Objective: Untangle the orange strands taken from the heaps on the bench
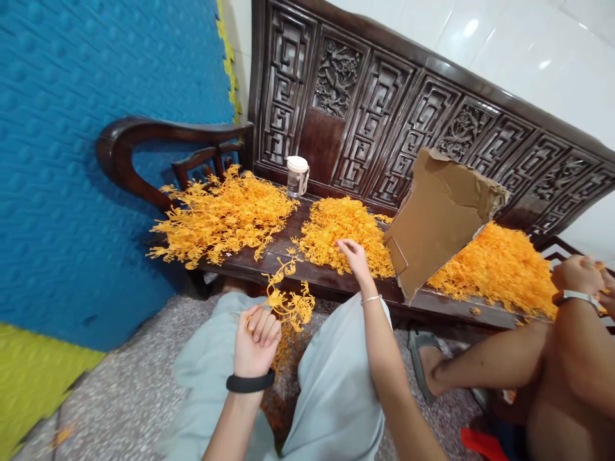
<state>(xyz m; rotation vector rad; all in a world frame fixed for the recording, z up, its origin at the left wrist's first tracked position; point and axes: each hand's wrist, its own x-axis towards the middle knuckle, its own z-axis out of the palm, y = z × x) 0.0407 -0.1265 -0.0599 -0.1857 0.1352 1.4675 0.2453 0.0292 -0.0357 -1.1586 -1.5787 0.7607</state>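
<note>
My left hand (258, 333) is closed around the stem of an orange branching plastic sprig (291, 307), held above my lap. Small curled pieces hang from the sprig's thin stems. My right hand (354, 257) reaches over the front of a middle heap of small orange plastic pieces (336, 221), its fingers stretched out and slightly apart. I see nothing clearly held in it. To the left, a larger pile of orange branched sprigs (230, 214) lies at the end of the dark wooden bench (283, 248).
A lidded cup (296, 178) stands at the bench's back. An upright cardboard piece (432, 221) separates the middle heap from another orange heap (500, 269). At the right sits another person, whose hand (576, 275) is near that heap. Blue foam matting (72, 160) covers the left side.
</note>
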